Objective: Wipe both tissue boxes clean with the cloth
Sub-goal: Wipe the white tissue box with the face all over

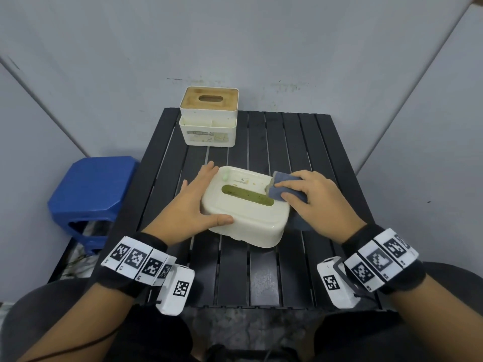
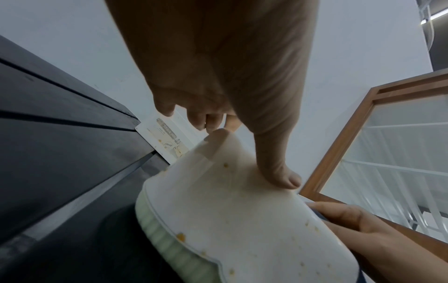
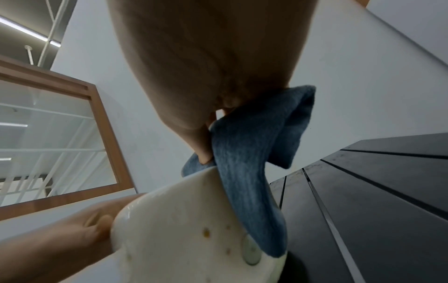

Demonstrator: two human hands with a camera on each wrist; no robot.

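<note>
- A blue stool (image 1: 91, 189) is standing on the floor just left of the black slatted table (image 1: 308, 158)
- The left hand (image 1: 194, 202) is lying against the left end of the cream tissue box (image 1: 245, 218), fingers straight along the far-left edge and thumb lying along the near side, bracing it; from the left wrist view the thumb (image 2: 278, 168) is pressing on the speckled lid
- That cream tissue box is sitting in the middle of the table, tilted, with its green slot (image 1: 247, 195) facing up and small brownish spots showing on its surface
- Behind it, at the far edge of the table, the second tissue box (image 1: 209, 116), white with a wooden lid, is standing apart from both hands
- The right hand (image 1: 316, 197) is gripping the folded blue cloth (image 1: 285, 189) between thumb and curled fingers, pressing it onto the far-right corner of the cream box, with the cloth's loose end hanging down the box's right side
</note>
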